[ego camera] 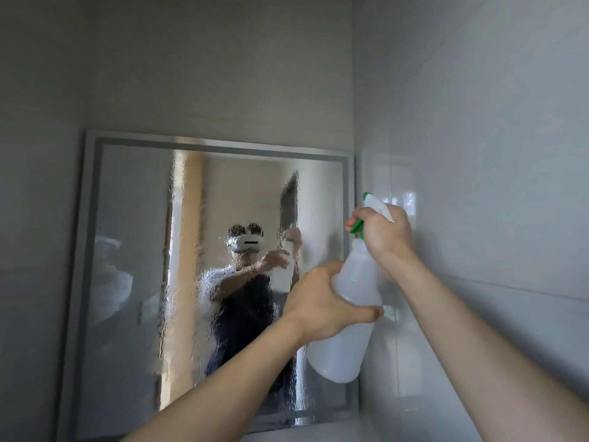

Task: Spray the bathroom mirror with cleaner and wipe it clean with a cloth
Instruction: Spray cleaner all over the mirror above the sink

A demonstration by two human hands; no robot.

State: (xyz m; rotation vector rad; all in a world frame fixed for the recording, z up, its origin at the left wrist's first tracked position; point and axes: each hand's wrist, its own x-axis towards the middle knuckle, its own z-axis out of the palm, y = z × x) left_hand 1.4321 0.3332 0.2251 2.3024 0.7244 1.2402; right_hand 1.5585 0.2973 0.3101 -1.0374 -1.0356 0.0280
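The framed bathroom mirror (134, 237) hangs on the wall ahead, and much of its glass is covered in running droplets. A white spray bottle (347, 333) with a green trigger is held up in front of the mirror's right edge, its nozzle pointing at the glass. My left hand (322, 304) grips the bottle's body from the left. My right hand (382, 231) grips the spray head, fingers curled round the green trigger. No cloth is in view.
A pale tiled wall (478, 186) runs close along the right side, meeting the mirror's wall at the corner. Bare wall lies above the mirror. A person holding the bottle is reflected in the wet glass.
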